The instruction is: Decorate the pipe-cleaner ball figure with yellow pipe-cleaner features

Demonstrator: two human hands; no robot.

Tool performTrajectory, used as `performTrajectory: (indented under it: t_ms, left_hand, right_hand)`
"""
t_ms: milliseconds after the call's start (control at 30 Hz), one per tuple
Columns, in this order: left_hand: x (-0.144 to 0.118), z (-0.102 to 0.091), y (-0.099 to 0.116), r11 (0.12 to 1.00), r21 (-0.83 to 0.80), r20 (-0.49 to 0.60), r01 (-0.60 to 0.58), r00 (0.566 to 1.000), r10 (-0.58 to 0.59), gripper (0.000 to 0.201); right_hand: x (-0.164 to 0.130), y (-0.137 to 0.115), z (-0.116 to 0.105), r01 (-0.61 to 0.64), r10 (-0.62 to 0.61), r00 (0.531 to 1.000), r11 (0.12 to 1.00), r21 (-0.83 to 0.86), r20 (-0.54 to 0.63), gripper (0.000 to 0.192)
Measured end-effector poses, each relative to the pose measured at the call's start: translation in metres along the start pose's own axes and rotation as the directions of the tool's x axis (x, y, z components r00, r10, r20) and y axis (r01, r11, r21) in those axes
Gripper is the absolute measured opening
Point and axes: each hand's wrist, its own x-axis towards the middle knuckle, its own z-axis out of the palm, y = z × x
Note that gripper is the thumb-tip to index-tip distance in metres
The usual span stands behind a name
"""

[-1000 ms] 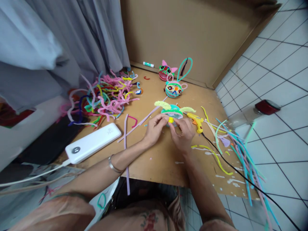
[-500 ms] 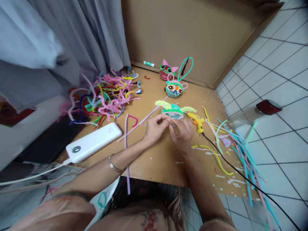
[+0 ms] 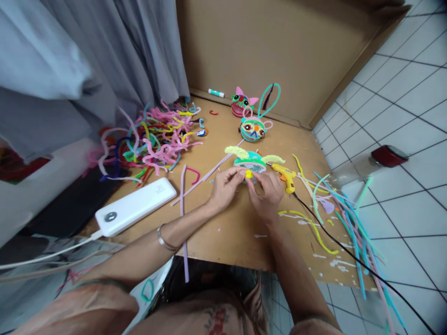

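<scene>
Both my hands meet over the middle of the table, fingers pinched round a small yellow piece (image 3: 248, 174), perhaps coiled pipe cleaner; its exact kind is too small to tell. My left hand (image 3: 225, 186) holds it from the left, and my right hand (image 3: 266, 191) from the right, thumb and fingertips closed. Just behind the fingers sits a round green-and-turquoise pipe-cleaner figure (image 3: 249, 159) with pale yellow ears sticking out to both sides. Its lower front is partly hidden by my hands. A yellow hot glue gun (image 3: 287, 177) lies right of it, nozzle toward the figure.
Two finished-looking pipe-cleaner heads, one turquoise (image 3: 253, 132) and one pink-eared (image 3: 240, 108), stand at the back near a glue stick (image 3: 216, 93). Tangled pipe cleaners (image 3: 164, 139) and a white power bank (image 3: 136, 207) are left. Straight pipe cleaners (image 3: 359, 237) and a black cord (image 3: 335, 242) lie right.
The fingertips have parted slightly, so the small yellow piece, mostly covered before, now shows between them. Everything else stays where it was.
</scene>
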Motion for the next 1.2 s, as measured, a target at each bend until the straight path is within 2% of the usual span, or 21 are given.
performTrajectory:
  t_ms: [167, 367, 500, 767, 1000, 1200]
  left_hand:
    - [-0.0002, 0.0004, -0.0019, 0.998, 0.046, -0.017, -0.035, 0.999, 0.036, 0.026]
    - [0.0009, -0.0003, 0.0016, 0.992, 0.082, 0.015, -0.093, 0.996, 0.092, 0.023]
    - [0.0026, -0.0004, 0.0038, 0.983, 0.143, -0.044, -0.118, 0.991, 0.126, 0.019]
    - [0.0023, 0.0012, 0.004, 0.999, -0.046, -0.116, -0.016, 0.993, 0.011, 0.03]
    - [0.0015, 0.0007, 0.0069, 0.998, -0.009, 0.029, 0.057, 0.998, -0.057, 0.032]
    - [0.0018, 0.0018, 0.0043, 0.999, 0.013, -0.008, 0.035, 0.999, -0.035, 0.028]
  right_hand:
    - [-0.0003, 0.001, 0.0004, -0.025, 0.025, 1.0, 1.0, -0.005, 0.015, 0.011]
    - [0.0011, 0.0, -0.0009, -0.002, 0.001, 1.0, 1.0, -0.014, -0.001, 0.008]
    - [0.0019, -0.0001, -0.0017, -0.018, 0.018, 1.0, 1.0, -0.018, -0.012, 0.008]
    - [0.0021, 0.0006, -0.0016, -0.031, 0.031, 1.0, 0.999, -0.008, -0.006, 0.008]
    - [0.0016, 0.0006, -0.002, 0.007, -0.007, 1.0, 1.0, 0.006, -0.013, 0.008]
    - [0.0, -0.0002, -0.0012, 0.007, -0.007, 1.0, 1.0, -0.016, -0.001, 0.008]
